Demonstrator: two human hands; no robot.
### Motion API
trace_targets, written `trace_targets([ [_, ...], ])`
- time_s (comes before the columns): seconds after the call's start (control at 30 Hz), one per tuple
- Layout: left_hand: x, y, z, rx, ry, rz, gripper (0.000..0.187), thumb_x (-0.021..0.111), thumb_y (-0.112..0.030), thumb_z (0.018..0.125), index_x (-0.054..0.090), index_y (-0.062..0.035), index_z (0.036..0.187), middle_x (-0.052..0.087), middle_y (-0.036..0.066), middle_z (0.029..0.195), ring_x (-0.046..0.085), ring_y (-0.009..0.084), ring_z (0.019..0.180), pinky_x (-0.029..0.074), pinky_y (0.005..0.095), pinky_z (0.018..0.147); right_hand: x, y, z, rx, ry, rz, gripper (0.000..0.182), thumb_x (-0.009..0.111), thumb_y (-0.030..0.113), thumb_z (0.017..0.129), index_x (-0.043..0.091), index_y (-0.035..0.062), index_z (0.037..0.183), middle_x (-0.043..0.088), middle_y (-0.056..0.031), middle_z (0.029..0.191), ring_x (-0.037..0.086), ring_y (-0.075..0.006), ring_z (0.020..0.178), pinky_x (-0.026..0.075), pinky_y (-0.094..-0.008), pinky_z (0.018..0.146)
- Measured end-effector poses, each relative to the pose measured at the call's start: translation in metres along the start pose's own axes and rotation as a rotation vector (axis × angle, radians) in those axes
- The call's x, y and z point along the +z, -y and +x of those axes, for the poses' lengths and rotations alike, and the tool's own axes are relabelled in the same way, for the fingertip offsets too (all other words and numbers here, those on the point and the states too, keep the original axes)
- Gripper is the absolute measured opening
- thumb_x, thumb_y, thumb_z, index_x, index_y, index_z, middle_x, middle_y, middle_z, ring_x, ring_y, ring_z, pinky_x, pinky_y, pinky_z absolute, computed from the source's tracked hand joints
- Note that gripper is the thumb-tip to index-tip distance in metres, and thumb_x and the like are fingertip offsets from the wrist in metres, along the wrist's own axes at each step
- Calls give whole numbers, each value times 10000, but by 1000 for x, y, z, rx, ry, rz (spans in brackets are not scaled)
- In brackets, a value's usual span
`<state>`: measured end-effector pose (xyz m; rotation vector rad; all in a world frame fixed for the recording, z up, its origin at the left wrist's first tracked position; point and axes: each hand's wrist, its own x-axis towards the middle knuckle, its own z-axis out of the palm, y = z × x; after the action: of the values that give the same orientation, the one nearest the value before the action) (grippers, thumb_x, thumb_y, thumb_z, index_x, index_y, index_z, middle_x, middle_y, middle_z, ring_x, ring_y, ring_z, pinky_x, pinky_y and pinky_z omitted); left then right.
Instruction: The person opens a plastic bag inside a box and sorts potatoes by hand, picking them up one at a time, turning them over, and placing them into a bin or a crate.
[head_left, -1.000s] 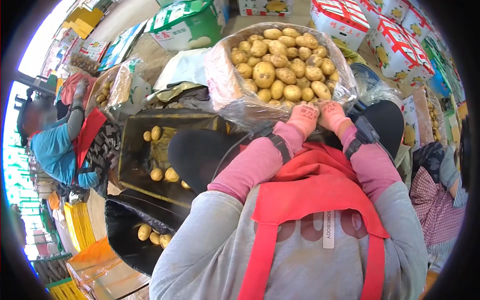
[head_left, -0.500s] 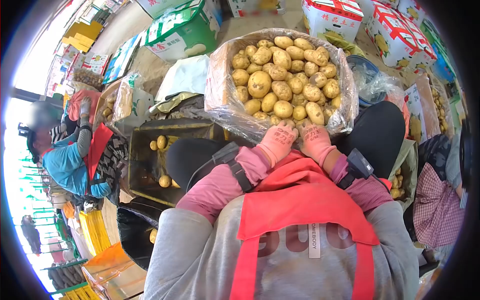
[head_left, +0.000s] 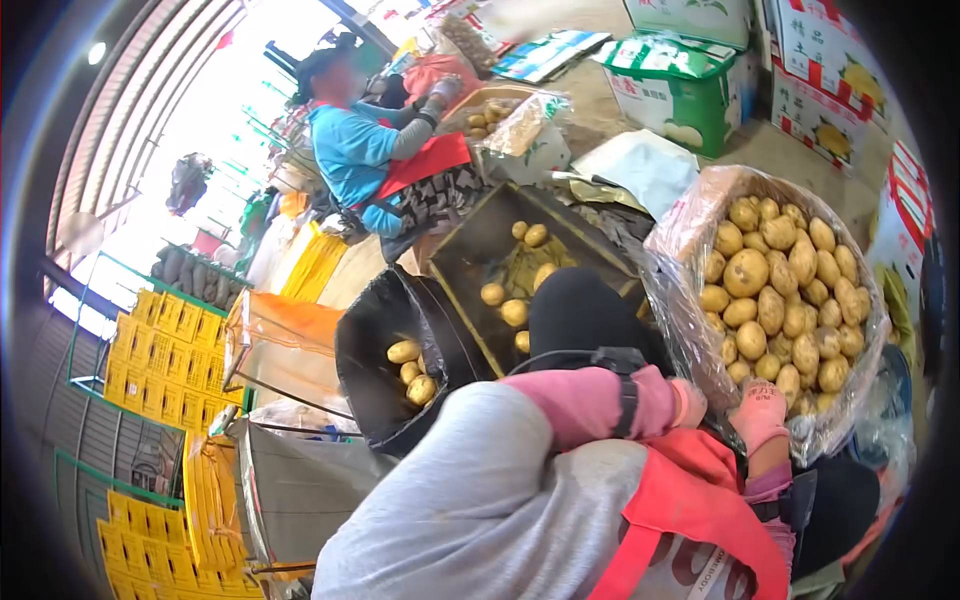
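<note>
A cardboard box lined with clear plastic stands at the right, heaped with yellow potatoes. My right hand, in a pink glove, grips the box's near rim through the plastic. My left hand, also gloved in pink, presses against the box's near wall just left of the right hand. My pink sleeve hides most of it. A wrist strap circles each forearm, and a red apron covers my chest.
A dark metal tray with a few potatoes lies left of the box. Below it a black bag holds three potatoes. A person in a blue top and red apron works at the back. Yellow crates stand left, green-white cartons behind.
My view has swung to the left, so the potato box now sits at the right edge. Both hands have stayed on its near rim, the left one now mostly hidden.
</note>
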<state>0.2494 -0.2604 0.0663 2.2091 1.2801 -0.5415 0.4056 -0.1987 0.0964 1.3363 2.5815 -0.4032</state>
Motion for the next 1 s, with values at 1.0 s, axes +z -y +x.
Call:
trace_targets([
  [1.0, 26, -1, 86, 215, 306, -253, 399, 517, -364, 851, 702, -53, 1020, 665, 173, 1075, 639, 308, 994, 501, 422, 821, 27, -1, -6, 46, -4, -139, 476, 681, 341, 695, 621, 72, 1083, 629, -121, 1057, 599, -274, 1005, 465, -361, 856],
])
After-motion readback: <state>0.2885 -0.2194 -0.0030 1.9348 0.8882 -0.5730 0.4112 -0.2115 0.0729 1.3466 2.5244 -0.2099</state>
